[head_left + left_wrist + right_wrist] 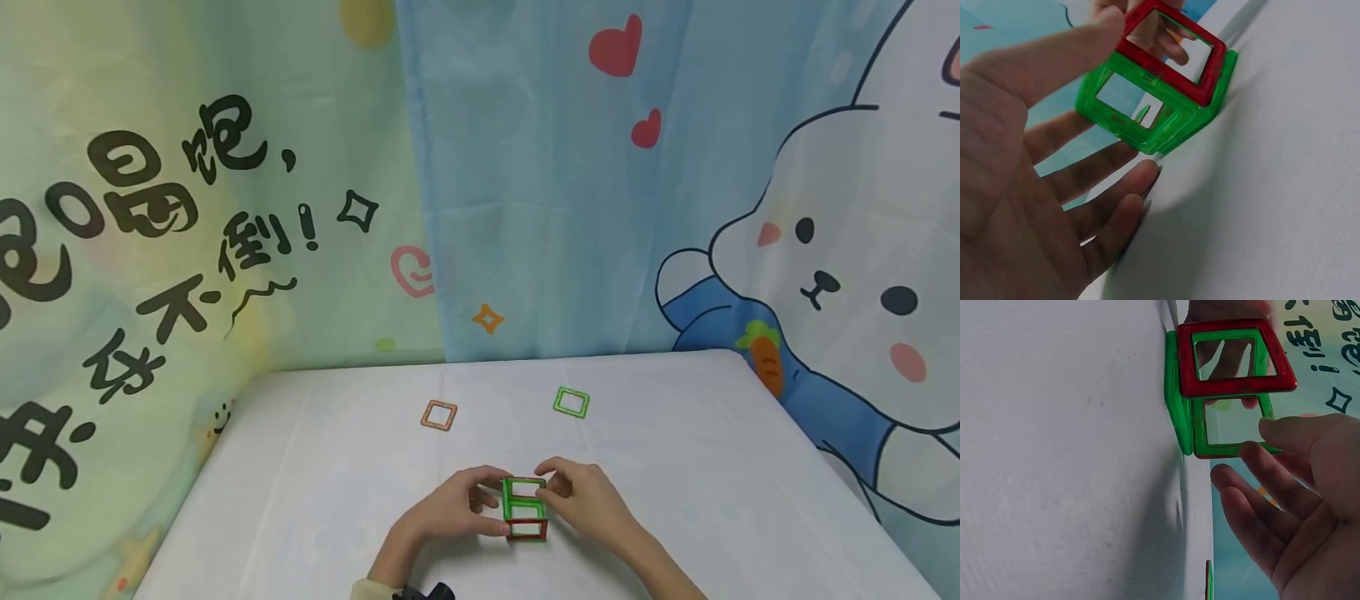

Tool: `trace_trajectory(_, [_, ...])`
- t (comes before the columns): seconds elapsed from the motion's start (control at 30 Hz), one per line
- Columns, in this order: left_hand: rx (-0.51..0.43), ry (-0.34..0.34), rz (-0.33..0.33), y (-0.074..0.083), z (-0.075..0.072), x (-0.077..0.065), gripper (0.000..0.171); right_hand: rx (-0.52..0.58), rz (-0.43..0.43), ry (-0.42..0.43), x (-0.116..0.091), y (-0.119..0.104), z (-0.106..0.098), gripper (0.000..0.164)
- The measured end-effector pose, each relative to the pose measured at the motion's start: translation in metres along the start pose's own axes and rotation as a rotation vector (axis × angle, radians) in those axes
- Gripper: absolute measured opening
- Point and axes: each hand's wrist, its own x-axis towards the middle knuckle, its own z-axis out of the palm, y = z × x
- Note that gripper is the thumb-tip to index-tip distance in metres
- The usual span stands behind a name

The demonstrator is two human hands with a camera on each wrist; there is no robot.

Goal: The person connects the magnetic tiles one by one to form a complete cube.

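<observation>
Both hands hold a small box-like build of magnetic tiles, square see-through frames, close over the white table. Its red tile (528,522) faces the near side, with green tiles (528,502) behind it. On the left side, my left hand (457,504) grips the build, thumb against the red tile's corner and index finger towards the far end. From the right, my right hand (588,500) pinches a far edge. The right wrist view shows its thumb and index finger at the corner of an upright green tile (1229,450). A flat green tile (1172,387) lies along the tabletop below.
Farther back on the white table (315,467) lie an orange tile (435,427) and, to its right, a green tile (570,413), apart from each other. A printed curtain (525,250) hangs behind the table.
</observation>
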Motion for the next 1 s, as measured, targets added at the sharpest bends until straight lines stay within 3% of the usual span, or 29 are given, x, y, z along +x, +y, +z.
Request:
trace_trajectory(0.23, [0.013, 0.031, 0.001, -0.004, 0.001, 0.005, 0.052, 0.056, 0.012, -0.046, 0.000, -0.003, -0.011, 0.013])
trace_trajectory(0.37, [0.015, 0.036, -0.004, -0.007, 0.002, 0.005, 0.053, 0.108, 0.018, -0.168, 0.000, -0.003, -0.016, 0.008])
trace_trajectory(0.53, [0.025, 0.044, 0.007, -0.009, 0.003, 0.004, 0.059, 0.160, 0.007, -0.281, 0.000, 0.000, -0.017, 0.016])
trace_trajectory(0.77, [0.058, 0.021, 0.030, -0.007, 0.003, 0.000, 0.066, 0.165, 0.001, -0.313, -0.002, 0.002, -0.016, 0.019])
trace_trajectory(1.0, [0.040, 0.017, 0.010, -0.005, 0.003, 0.002, 0.065, 0.169, 0.013, -0.329, -0.002, -0.001, -0.019, 0.020])
